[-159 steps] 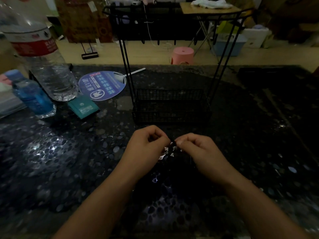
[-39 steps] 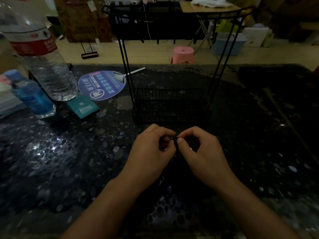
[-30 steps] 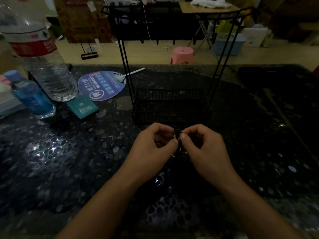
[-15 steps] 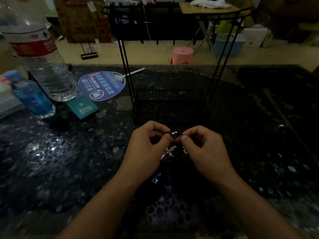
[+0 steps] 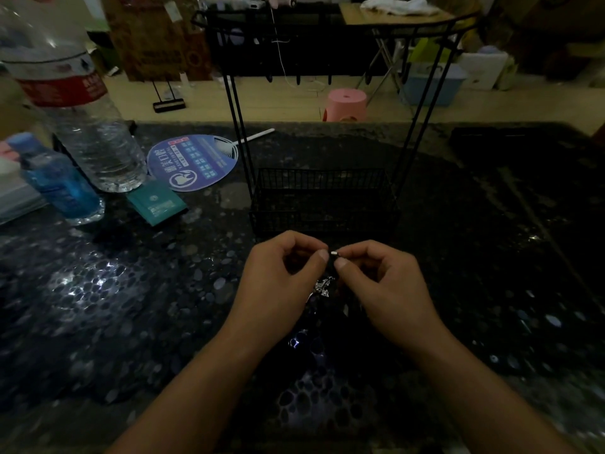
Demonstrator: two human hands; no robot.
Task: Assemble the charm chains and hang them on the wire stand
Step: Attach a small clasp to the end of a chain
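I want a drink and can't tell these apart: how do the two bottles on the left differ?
The clear bottle is far taller and wider than the blue bottle. The clear bottle has a red label and looks colourless; the blue bottle is blue-tinted. The clear bottle stands farther back, the blue bottle nearer. Both stand upright on the table.

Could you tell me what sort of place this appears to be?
Probably an informal home or small workshop: a folding table, a pink stool and storage boxes stand on the floor behind the dark worktop.

Single head-worn view, forward and down, close above the dark tabletop [image 5: 131,306].
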